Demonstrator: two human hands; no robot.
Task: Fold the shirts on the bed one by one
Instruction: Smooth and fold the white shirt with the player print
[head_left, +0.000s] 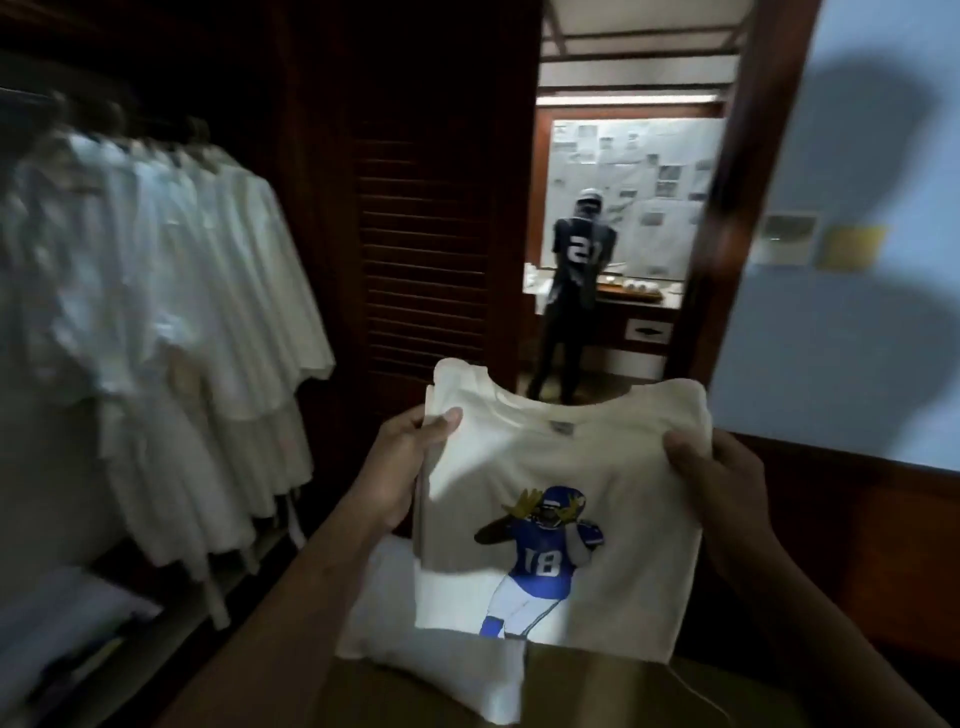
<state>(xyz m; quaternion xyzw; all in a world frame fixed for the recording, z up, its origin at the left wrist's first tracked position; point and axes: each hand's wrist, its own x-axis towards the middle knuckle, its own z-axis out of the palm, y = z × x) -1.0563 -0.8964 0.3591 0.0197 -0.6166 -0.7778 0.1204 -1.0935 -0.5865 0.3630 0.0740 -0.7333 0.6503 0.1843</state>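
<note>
shirt (561, 467): folded, cream, print up
left hand (400, 467): clenched on its 9 o'clock edge
right hand (727, 493): clenched on 3 o'clock edge

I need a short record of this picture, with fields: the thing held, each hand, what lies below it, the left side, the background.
held: folded cream T-shirt with a blue football player print, number 18
left hand: grips the shirt's left edge, thumb on top
right hand: grips the shirt's right edge
below: white folded cloth on a brown surface, partly hidden by the shirt
left side: white garments hanging in a row
background: dark louvred wooden door; person in a dark jersey
</note>
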